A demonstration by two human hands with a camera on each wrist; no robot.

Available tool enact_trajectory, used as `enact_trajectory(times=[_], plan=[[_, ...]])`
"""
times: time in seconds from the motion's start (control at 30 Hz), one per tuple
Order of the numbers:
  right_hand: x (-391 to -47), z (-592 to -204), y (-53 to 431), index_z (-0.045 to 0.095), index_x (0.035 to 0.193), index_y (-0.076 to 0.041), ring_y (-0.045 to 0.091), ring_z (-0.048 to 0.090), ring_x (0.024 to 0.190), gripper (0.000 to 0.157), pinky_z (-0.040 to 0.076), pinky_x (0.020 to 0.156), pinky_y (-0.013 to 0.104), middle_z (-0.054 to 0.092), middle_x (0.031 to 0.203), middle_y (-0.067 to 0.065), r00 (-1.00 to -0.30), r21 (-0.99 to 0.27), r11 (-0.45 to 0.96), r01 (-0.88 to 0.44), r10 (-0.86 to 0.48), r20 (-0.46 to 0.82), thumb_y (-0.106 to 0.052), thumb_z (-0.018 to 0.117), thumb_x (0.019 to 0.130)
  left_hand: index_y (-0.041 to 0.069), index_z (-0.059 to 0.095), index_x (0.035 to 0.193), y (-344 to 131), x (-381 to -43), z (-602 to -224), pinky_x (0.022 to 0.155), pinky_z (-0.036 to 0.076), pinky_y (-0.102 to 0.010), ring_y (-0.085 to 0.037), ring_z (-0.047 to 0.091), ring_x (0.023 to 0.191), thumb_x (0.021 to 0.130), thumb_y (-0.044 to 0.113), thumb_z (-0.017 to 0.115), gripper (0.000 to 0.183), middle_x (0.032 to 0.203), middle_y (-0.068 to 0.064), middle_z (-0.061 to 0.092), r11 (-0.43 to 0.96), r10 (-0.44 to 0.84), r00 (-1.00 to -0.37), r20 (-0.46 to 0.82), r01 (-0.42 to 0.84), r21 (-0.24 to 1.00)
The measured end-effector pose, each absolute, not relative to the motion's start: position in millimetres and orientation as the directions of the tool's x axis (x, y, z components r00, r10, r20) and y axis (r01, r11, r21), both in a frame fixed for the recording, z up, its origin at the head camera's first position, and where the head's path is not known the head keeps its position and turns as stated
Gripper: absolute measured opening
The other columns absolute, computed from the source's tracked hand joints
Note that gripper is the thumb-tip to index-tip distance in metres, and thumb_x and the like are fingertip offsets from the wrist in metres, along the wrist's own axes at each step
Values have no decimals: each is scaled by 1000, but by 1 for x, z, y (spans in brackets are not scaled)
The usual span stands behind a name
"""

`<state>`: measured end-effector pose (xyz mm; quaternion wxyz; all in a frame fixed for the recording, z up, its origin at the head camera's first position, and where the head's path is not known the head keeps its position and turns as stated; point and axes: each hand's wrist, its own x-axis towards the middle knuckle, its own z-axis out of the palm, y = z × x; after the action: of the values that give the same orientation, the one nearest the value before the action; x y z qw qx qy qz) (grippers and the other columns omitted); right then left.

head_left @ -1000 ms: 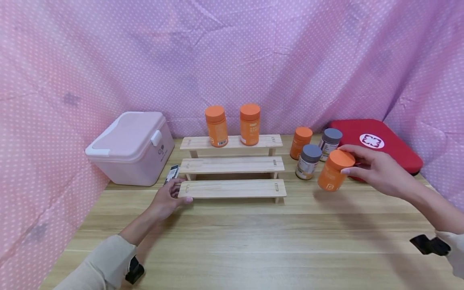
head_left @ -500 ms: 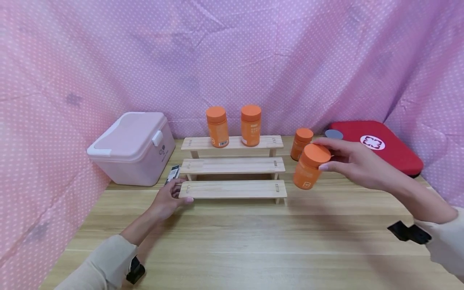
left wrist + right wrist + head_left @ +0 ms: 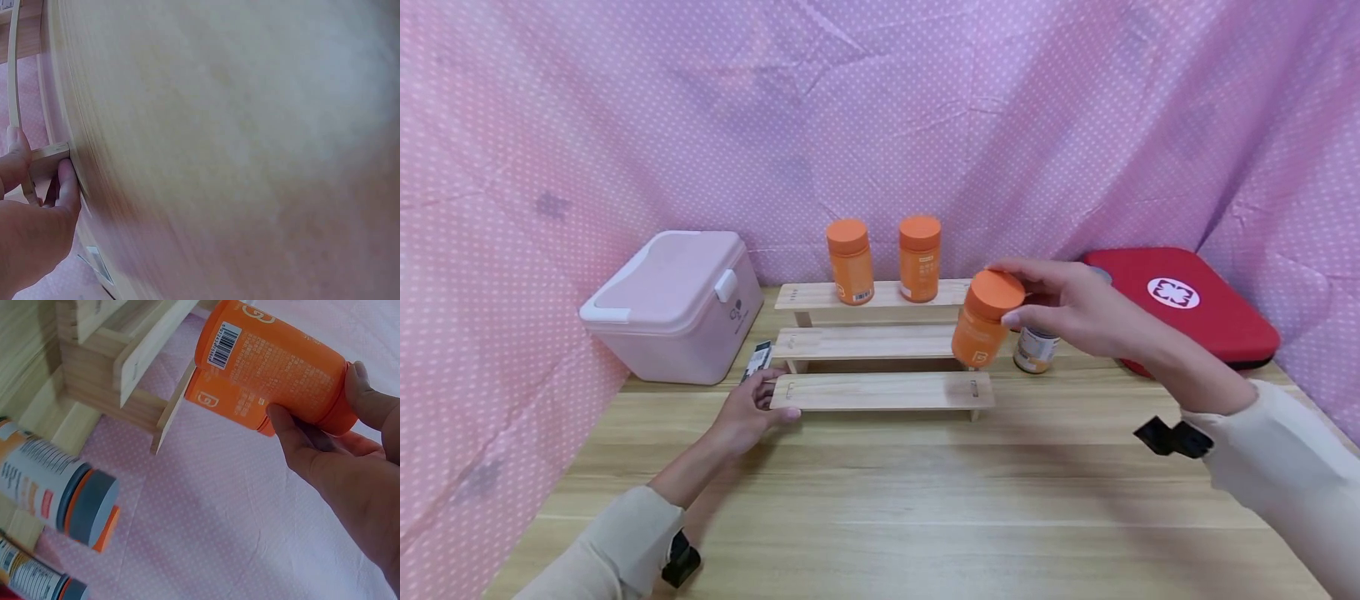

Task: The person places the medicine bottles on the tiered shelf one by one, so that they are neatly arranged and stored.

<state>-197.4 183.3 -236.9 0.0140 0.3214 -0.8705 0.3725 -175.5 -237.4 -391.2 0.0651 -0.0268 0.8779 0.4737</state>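
My right hand (image 3: 1078, 308) pinches an orange bottle (image 3: 981, 329) near its cap. The bottle hangs tilted in front of the right part of a three-tier wooden rack (image 3: 880, 392). Fingers and thumb show at the cap end in the right wrist view, where the bottle's barcode side is visible. My left hand (image 3: 741, 417) grips the left end of the rack's lowest tier, its thumb on the board and a finger by the support (image 3: 50, 159). On the top tier stand two more orange bottles, one left (image 3: 851, 271) and one right (image 3: 920, 267).
A grey-lidded bottle (image 3: 56, 481) stands right of the rack; another (image 3: 37, 575) and a mostly hidden orange one (image 3: 107, 531) are nearby. A red case (image 3: 1206, 325) lies right, a pink box (image 3: 670, 308) left. A small packet (image 3: 757, 358) lies behind my left hand.
My right hand has carried the orange bottle leftward and slightly up, from beside the red case to the rack's right side. My left hand keeps its place on the lowest tier.
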Motion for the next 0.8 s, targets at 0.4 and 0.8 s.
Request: enact_trajectory(times=[0.4, 0.8], plan=[[-225, -236, 128, 55, 133, -7, 20, 59, 105, 49, 51, 91, 30, 62, 119, 9, -754, -709, 390, -588, -581, 307, -6, 71, 87, 0, 41, 136, -238, -177, -393, 103, 42, -47, -36, 52, 121, 83, 13, 76, 65, 132, -24, 54, 545, 24, -992, -122, -89, 833], [-241, -245, 80, 58, 130, -6, 20, 62, 96, 48, 52, 86, 35, 65, 111, 7, -736, -693, 390, -606, -606, 302, -10, 73, 85, 0, 41, 137, -238, -176, -392, 104, 41, -48, -36, 51, 123, 83, 12, 75, 65, 133, -24, 53, 539, 18, -991, -132, -102, 836]])
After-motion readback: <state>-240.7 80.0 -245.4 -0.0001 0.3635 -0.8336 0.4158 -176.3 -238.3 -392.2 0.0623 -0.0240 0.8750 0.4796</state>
